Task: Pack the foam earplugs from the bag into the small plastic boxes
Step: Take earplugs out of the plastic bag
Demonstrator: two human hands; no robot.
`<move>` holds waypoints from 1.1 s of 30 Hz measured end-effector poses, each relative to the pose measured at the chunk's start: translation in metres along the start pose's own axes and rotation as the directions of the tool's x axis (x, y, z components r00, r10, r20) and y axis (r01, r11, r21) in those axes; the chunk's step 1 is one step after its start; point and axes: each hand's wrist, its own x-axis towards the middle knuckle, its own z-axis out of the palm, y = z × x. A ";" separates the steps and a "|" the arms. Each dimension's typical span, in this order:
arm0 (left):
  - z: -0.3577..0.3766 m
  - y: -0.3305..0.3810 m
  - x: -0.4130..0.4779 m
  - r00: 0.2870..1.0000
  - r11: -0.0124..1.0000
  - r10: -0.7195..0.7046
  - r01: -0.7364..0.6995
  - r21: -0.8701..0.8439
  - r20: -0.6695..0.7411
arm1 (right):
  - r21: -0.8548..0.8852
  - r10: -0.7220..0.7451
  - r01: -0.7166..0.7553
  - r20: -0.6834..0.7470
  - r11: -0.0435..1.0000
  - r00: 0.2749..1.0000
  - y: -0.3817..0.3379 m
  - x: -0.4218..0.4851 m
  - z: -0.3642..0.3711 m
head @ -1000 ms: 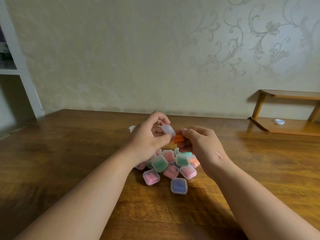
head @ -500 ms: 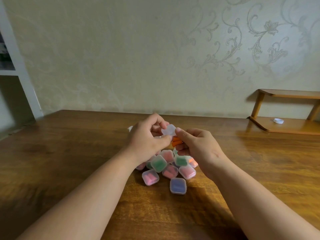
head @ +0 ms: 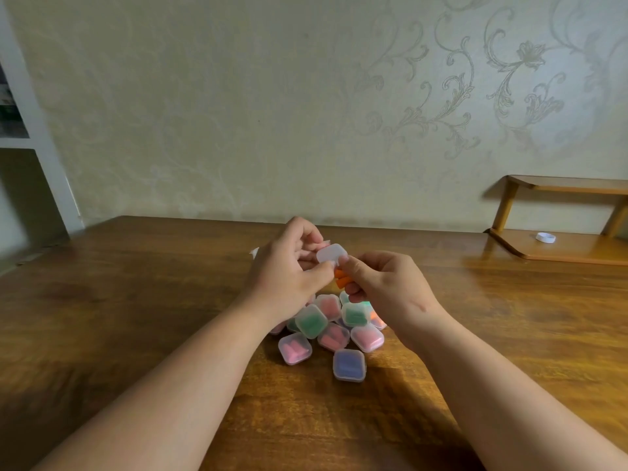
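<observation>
head view: just above the middle of the frame the left hand (head: 289,270) curls round a small clear box (head: 331,253), thumb at its near edge, holding it in the air over the table (head: 136,300). the right hand (head: 384,283) pinches the orange earplugs (head: 341,278), two by the look, between thumb and forefinger right under the box. whether the lid is open, i cannot tell. below the hands, at the centre, lies a pile of filled boxes (head: 326,328), pink and green, with one purple box (head: 349,364) nearest the lower edge. a white corner (head: 254,252) shows behind the left hand. it may be the bag, but too little shows to say.

the risks, as i judge them: foam springs back, so the plugs may bulge out once the pinch lets go, and a lid shut on a foam tip would likely not latch. the box is smooth and small, so it could twist in the left hand's grip when the plugs are pushed in. a dropped plug would fall among the filled boxes or roll across the wood. either forearm, close over the pile, could nudge boxes apart.
</observation>
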 end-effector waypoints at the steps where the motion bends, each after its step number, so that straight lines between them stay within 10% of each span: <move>1: 0.000 0.001 0.000 1.000 1.000 0.009 -0.009 -0.013 -0.025 | -0.020 -0.003 0.003 -0.011 1.000 1.000 0.001 0.000 0.000; 22: 0.001 0.002 0.004 0.991 0.989 -0.132 0.131 0.065 0.016 | 0.104 -0.050 0.086 -0.313 0.991 0.949 0.001 0.007 -0.009; 33: 0.002 0.007 0.001 0.988 0.984 -0.152 0.149 0.094 0.031 | -0.167 -0.237 0.199 -0.252 0.966 0.938 0.007 0.002 0.005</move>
